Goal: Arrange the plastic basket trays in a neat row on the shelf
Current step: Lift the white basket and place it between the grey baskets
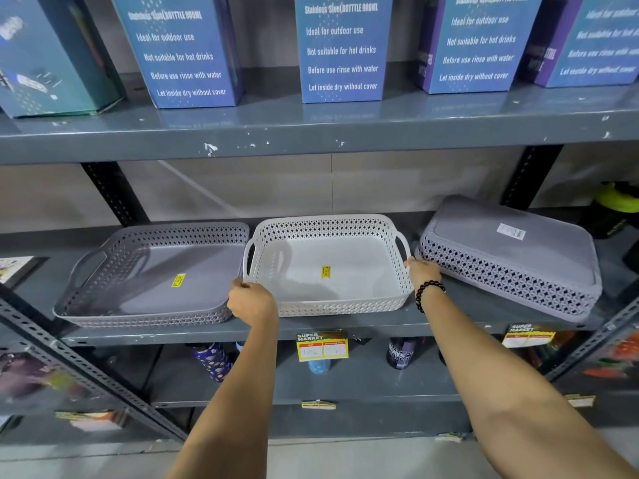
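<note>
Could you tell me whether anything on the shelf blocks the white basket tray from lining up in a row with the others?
The white basket tray, held by the left hand and right hand, already sits beside the grey tray. On its right, the upside-down grey tray lies skewed, its near corner close to the right hand, crowding that side.

White tray (328, 267): plastic, smooth matt floor, perforated lattice walls, yellow paper sticker. Left grey tray (152, 274): same plastic, slight sheen on floor. Right grey tray (511, 254), upside down: smooth matt base, white paper label. Shelf (311, 133): grey painted metal, semi-gloss, paint chipped at front edge; uprights punched steel. Boxes (342, 50): printed glossy card. Price tags (322, 345): paper. Bracelet (427, 292): glossy dark beads.
</note>
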